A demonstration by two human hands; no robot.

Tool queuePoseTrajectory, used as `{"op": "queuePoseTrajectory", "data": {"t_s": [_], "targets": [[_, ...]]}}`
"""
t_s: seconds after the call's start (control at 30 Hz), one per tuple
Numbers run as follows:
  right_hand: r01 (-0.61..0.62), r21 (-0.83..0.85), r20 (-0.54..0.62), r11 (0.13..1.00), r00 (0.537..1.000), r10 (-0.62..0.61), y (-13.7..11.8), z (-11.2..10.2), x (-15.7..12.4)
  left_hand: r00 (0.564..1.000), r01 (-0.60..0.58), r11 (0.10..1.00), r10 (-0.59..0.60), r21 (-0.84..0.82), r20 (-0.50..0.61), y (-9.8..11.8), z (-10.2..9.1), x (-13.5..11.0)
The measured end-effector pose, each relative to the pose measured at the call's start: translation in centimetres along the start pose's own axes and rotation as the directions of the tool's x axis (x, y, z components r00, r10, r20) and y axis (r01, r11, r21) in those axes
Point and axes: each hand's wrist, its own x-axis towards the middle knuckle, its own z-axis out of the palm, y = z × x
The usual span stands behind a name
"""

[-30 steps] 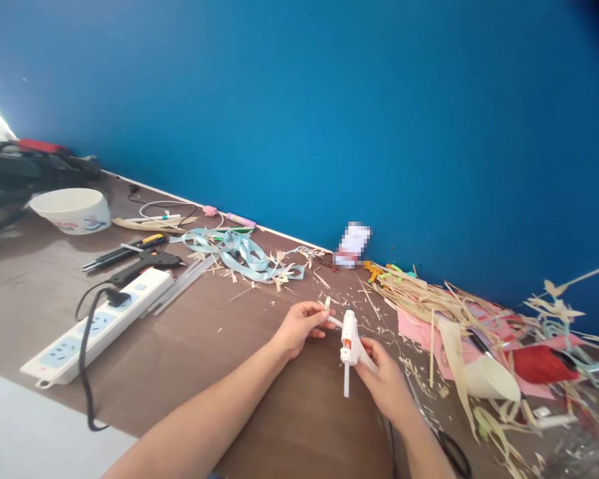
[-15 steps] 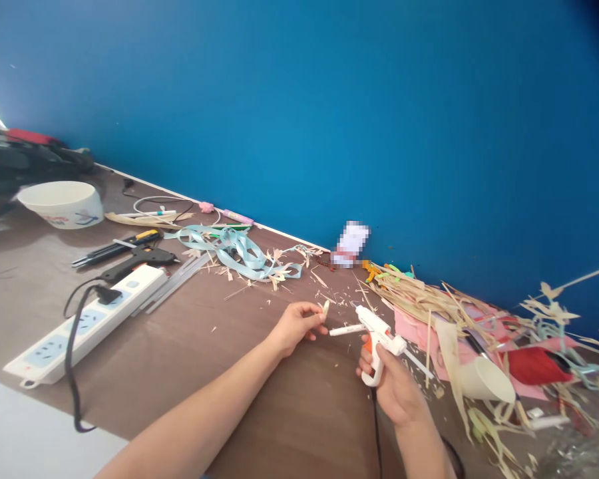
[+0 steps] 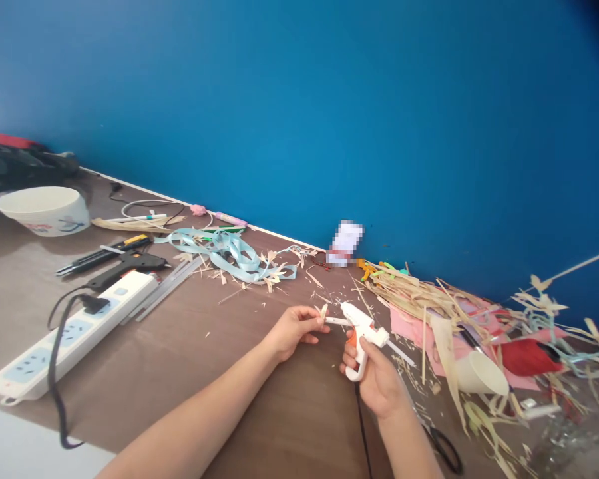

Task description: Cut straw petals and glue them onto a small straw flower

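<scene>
My left hand (image 3: 295,332) is closed, its thumb and fingertips pinching a small pale piece of dried husk (image 3: 324,313) upright above the table. My right hand (image 3: 379,382) grips a white hot glue gun (image 3: 364,329) by its handle, fingers by the orange trigger. The gun's nozzle points up and to the left, close to the husk piece but apart from it. A clear glue stick (image 3: 402,353) sticks out of its rear. Between the hands shows a thin white stick (image 3: 337,320); whether it touches my left fingers I cannot tell.
At left are a white power strip (image 3: 74,339), a black glue gun (image 3: 130,265), a utility knife (image 3: 100,256) and a white bowl (image 3: 44,213). Blue ribbon (image 3: 239,256) lies behind. Husk strips (image 3: 414,293), a paper cup (image 3: 480,374) and scissors (image 3: 446,451) are at right.
My right hand has brought the glue gun left, nearer to my left hand. My left hand keeps its pinch on the husk piece. The view has shifted slightly to the right.
</scene>
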Motion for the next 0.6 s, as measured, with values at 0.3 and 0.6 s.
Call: {"op": "queuePoseTrajectory", "data": {"t_s": [0.3, 0.6], "targets": [[-0.041, 0.016, 0.006, 0.999, 0.999, 0.041, 0.02, 0.11, -0.06, 1.0, -0.022, 0.999, 0.022, 0.04, -0.002, -0.58, 0.44, 0.05], [0.047, 0.015, -0.062, 0.999, 0.997, -0.046, -0.25, -0.63, -0.17, 0.988, -0.075, 0.981, 0.098, 0.181, -0.119, -0.3, 0.22, 0.37]]}}
